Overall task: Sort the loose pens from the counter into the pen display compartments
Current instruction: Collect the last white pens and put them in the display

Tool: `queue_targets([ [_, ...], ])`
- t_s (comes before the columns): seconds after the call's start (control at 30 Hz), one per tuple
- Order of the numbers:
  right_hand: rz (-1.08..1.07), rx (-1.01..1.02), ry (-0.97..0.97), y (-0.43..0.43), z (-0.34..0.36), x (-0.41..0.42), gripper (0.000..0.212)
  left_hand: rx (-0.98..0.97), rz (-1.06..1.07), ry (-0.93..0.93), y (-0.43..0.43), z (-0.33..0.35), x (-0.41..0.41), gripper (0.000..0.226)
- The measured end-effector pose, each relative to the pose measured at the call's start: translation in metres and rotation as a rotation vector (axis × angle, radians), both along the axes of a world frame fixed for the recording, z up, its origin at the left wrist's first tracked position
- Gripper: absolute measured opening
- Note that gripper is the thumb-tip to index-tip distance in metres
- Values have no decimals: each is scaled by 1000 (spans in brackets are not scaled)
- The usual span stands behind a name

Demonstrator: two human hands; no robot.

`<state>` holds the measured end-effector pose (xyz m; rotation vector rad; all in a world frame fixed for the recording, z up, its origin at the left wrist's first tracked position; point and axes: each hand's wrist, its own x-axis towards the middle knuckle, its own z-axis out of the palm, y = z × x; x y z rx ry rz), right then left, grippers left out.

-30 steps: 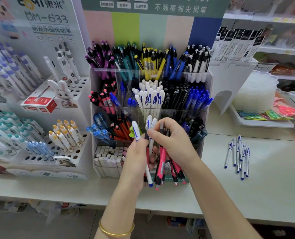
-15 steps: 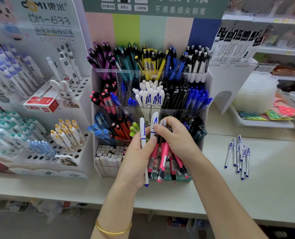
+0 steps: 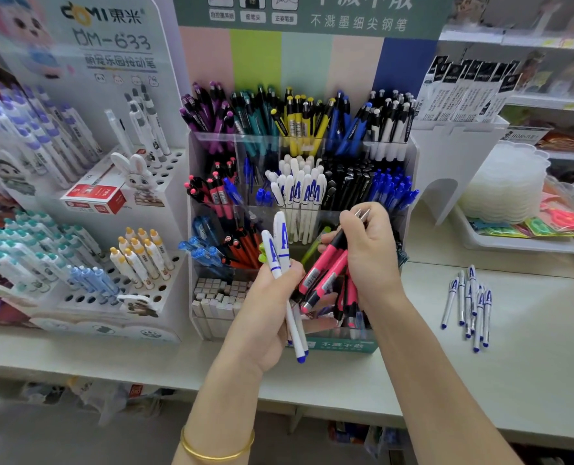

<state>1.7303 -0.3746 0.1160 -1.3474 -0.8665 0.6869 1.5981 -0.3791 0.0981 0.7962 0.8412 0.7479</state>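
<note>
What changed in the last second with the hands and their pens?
The hands drew apart: the left hand now grips the two white pens alone, off to the left, while the right hand keeps the pink pens, their tops tilted right. Before, both lots sat together in one bundle. The loose white pens on the counter and the pen display stayed put.

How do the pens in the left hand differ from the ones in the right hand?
Colour: the white pens in the left hand have blue lettering and blue ends; the pink pens in the right hand have black upper parts.
Count: two white pens; several pink pens.
Pose: the white pens stand near upright; the pink pens slant.
Shared: both bunches are gripped in front of the pen display.
</note>
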Motion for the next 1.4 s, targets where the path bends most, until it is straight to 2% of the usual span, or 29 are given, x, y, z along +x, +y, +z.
queue_targets([
  [0.07, 5, 41, 107, -1, 3, -4, 14, 29, 6, 57, -3, -1, 5, 22],
  [0.2, -39, 86, 209, -1, 4, -9, 17, 126, 11, 313, -5, -4, 5, 9],
  [0.33, -161, 101, 255, 0, 2, -13, 24, 137, 7, 338, -9, -6, 4, 24],
  [0.4, -226, 128, 254, -1, 3, -17, 27, 90, -8, 265, -12, -3, 4, 26],
  [0.5, -289, 169, 228, -2, 2, -20, 25, 1, -8, -12, -20, 1, 5, 33],
  [0.6, -311, 190, 253, -5, 0, -22, 26, 48, 55, -72, -24, 1, 10, 44],
  [0.7, -284, 205, 312, -8, -4, -22, 27, 61, 135, -119, -24, -1, 13, 31],
  [0.83, -208, 208, 487, -12, -6, -21, 27, 121, 230, -57, -26, -1, 15, 14],
  [0.97, -189, 232, 573, -17, -1, -23, 27, 203, 333, 38, -30, 1, 21, 18],
  [1.07, -216, 262, 568, -21, 3, -24, 26, 168, 358, 28, -31, 3, 24, 21],
  [1.27, -100, 269, 536, -28, 4, -25, 21, 123, 389, 4, -31, 6, 21, 6],
  [1.37, -40, 147, 511, -31, 0, -18, 16, 221, 439, 122, -27, 4, 10, 2],
  [1.4, -45, 69, 405, -31, -3, -14, 15, 260, 443, 172, -25, 5, 5, 3],
])
